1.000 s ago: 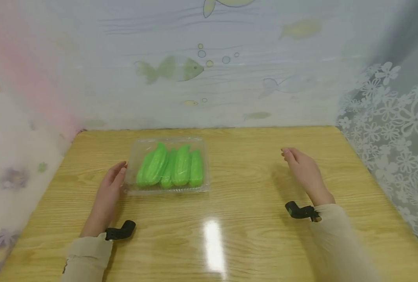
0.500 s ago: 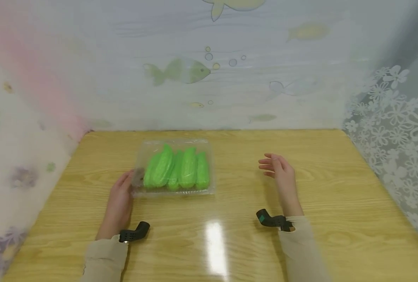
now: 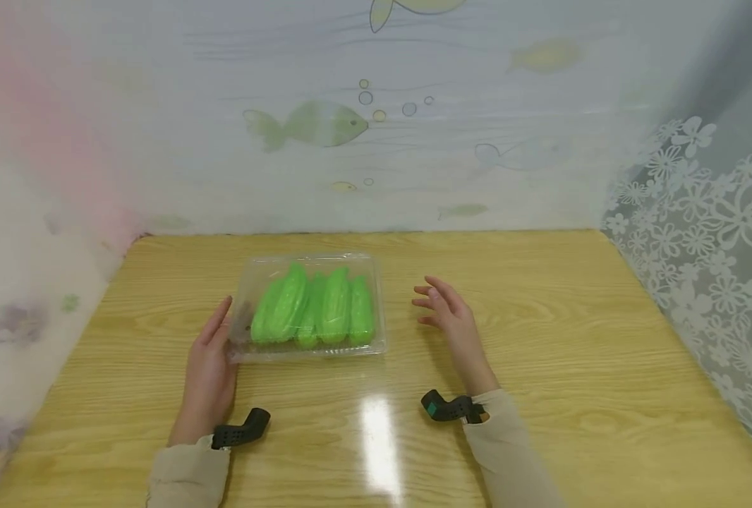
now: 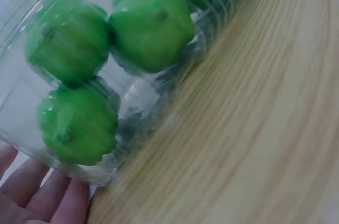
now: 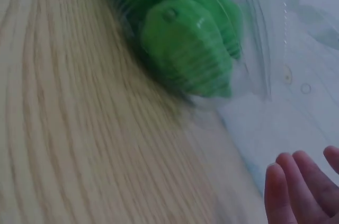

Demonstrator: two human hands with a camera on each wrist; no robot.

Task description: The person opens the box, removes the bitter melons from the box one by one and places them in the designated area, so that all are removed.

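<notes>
A clear plastic clamshell box (image 3: 309, 355) lies on the table, left of middle in the head view. Inside lie several bright green ridged bitter melons (image 3: 334, 307), whose lumpy rounded ends with small stubs show in the left wrist view. At the box's left end is my left hand (image 3: 207, 377), its fingers (image 4: 50, 192) touching the plastic and its thumb raised apart from it; the fingers are partly hidden in the head view. My right hand (image 3: 458, 331) hovers to the right of the box, fingers spread and holding nothing, a short gap away.
The light wooden table (image 3: 573, 353) reaches back to a wall covering (image 3: 414, 162) printed with fish. A floral lace-like panel (image 3: 700, 212) stands along the right edge. Black wrist mounts (image 3: 243, 429) sit at both cuffs.
My right hand has moved left towards the box, and its fingers have spread. My left thumb has lifted away from the box's edge. The box stays nearly in place.
</notes>
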